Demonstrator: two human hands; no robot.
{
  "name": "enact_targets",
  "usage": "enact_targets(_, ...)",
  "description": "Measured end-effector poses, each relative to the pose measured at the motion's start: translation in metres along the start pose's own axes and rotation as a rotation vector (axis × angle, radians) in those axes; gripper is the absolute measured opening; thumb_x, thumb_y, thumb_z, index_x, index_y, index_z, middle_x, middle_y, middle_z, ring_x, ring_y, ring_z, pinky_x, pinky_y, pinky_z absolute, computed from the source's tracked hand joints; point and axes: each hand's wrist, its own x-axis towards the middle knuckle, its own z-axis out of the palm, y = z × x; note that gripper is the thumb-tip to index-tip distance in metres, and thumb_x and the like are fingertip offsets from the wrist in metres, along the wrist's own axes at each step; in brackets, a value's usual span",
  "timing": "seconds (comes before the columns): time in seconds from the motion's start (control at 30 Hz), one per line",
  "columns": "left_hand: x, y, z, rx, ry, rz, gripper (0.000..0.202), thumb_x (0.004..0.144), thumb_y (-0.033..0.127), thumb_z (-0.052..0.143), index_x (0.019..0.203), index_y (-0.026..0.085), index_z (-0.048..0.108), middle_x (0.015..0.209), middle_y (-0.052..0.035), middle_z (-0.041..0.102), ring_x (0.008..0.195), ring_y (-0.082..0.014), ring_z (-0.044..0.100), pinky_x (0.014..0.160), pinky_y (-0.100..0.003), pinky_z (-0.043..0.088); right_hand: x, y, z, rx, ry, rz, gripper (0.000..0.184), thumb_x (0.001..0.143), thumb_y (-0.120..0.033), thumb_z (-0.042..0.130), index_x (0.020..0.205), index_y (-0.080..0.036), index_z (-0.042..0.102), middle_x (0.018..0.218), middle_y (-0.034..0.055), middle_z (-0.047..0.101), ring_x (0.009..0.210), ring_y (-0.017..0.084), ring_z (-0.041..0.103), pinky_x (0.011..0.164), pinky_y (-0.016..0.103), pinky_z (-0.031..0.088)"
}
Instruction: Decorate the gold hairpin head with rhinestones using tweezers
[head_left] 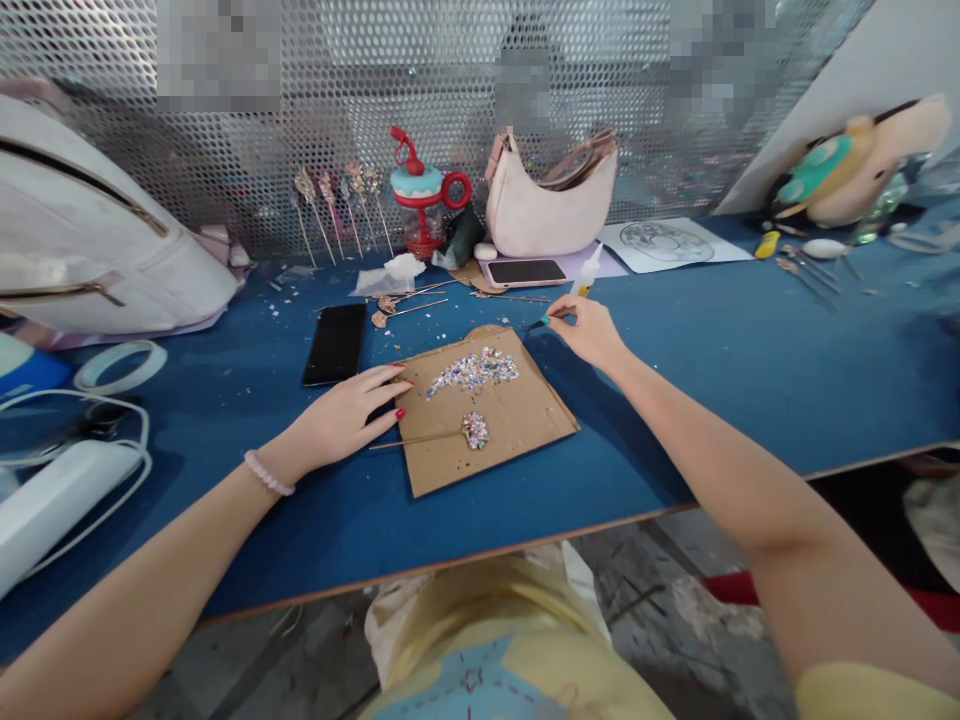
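Observation:
A piece of brown cardboard [525, 415] lies on the blue table, with a heap of small shiny rhinestones [480, 370] on it. Nearer me on the cardboard is a thin stick [431, 438] whose round head [475, 430] is covered in stones. My left hand [349, 415] is open, fingers stretched out over the cardboard's left edge, just above the stick. Off the far right corner, my right hand [589, 330] pinches dark-tipped tweezers [535, 325], pointing left. A white-nozzled glue bottle [589, 270] shows right behind that hand; whether they touch is unclear.
A black phone [334, 344] lies left of the cardboard. Behind are metal hair sticks [412, 308], another phone [526, 272], a cream handbag [551, 205] and a red-handled cup [420, 205]. Tape [120, 366] and a power strip [67, 510] lie left; tools [814, 270] lie right.

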Motion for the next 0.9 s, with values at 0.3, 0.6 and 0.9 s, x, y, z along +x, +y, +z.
enact_targets(0.3,0.000,0.001,0.000,0.000,-0.005,-0.011,0.063,0.104,0.058,0.026,0.141,0.016,0.055,0.155,-0.0123,0.044,0.143,-0.0290,0.042,0.121,-0.049,0.035,0.003,0.002,-0.011,-0.064,-0.004,0.015,0.011,0.076,-0.014,0.062,0.082,-0.019,0.069,0.089,0.0072,0.077,0.091,0.026,0.073,0.092,0.045,0.054)
enact_targets(0.6,0.000,0.001,-0.001,0.002,-0.015,-0.002,0.063,0.104,0.057,0.026,0.141,0.015,0.055,0.155,-0.0141,0.043,0.143,-0.0289,0.042,0.120,-0.050,0.036,0.003,0.000,-0.013,-0.111,-0.041,0.026,0.013,0.077,-0.012,0.062,0.085,-0.017,0.071,0.092,0.0086,0.077,0.092,0.025,0.073,0.092,0.042,0.054)
enact_targets(0.9,-0.001,0.000,0.001,0.003,-0.011,0.001,0.060,0.104,0.055,0.028,0.142,0.015,0.054,0.155,-0.0143,0.042,0.144,-0.0291,0.041,0.121,-0.050,0.035,0.000,-0.008,-0.016,-0.137,-0.091,-0.027,0.012,0.079,-0.011,0.061,0.084,-0.018,0.070,0.093,0.0077,0.077,0.092,0.023,0.073,0.093,0.041,0.054)
